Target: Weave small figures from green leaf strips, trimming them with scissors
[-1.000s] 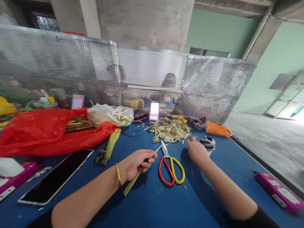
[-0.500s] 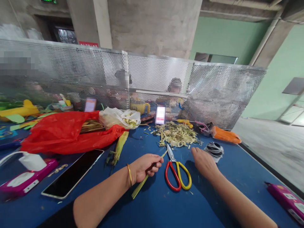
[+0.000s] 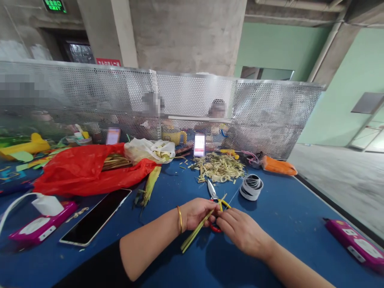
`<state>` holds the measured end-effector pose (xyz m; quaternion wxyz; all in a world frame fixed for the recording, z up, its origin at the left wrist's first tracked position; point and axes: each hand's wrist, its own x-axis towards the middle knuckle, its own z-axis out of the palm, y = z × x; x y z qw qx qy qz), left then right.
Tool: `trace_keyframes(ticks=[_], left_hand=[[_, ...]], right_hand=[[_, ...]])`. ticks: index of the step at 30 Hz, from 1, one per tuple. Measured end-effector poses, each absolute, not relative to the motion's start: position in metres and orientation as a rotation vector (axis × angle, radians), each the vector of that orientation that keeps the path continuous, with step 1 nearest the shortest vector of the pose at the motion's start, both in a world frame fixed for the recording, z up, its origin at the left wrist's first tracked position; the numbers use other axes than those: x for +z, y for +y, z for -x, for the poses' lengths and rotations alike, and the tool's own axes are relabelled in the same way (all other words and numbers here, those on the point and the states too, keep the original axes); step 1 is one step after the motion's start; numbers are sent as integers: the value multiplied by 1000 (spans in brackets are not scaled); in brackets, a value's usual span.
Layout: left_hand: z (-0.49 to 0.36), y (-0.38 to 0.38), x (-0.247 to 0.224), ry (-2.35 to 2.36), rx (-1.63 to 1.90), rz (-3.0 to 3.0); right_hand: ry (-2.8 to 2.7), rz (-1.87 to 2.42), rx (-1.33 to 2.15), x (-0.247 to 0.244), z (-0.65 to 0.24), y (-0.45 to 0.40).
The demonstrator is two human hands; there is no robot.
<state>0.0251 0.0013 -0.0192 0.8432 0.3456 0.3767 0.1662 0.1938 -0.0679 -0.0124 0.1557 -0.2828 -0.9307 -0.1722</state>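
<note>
My left hand (image 3: 199,214) is closed around a small bundle of pale green plant strips (image 3: 195,235), which slants down to the left. Close against it, my right hand (image 3: 244,232) has its fingers pinched together by the bundle's upper end. A thin thread (image 3: 233,197) runs to these fingers from a white-and-grey spool (image 3: 251,188); the fingertips are partly hidden. Under both hands lie scissors (image 3: 212,189) with one red and one yellow handle, blades pointing away and handles partly covered.
A heap of cut strips (image 3: 222,168) lies behind the scissors. To the left are a red plastic bag (image 3: 72,170), a phone (image 3: 97,216) and a purple power strip (image 3: 45,228). Another purple device (image 3: 354,244) sits at right. A perforated metal screen (image 3: 195,96) stands behind, with people beyond.
My right hand has come left from beside the spool to meet my left hand, drawing thread out. The spool now stands in full view, and the hands cover the scissors' handles.
</note>
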Motion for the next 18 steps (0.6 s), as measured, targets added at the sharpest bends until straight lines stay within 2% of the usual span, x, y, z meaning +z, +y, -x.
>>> trace_keyframes(ticks=[4, 9, 11, 15, 18], left_hand=[[-31, 0, -20, 747, 318, -614], [-22, -4, -15, 747, 437, -577], [-17, -4, -14, 793, 490, -617], [-12, -1, -12, 836, 560, -684], [-8, 1, -9, 839, 598, -716]], right_hand=[[-2731, 736, -491, -17, -190, -79], [-2666, 824, -344, -9, -203, -81], [-2408, 1067, -448, 2, -215, -69], [-1813, 1868, -804, 28, -240, -34], [-1794, 2217, -746, 39, -250, -13]])
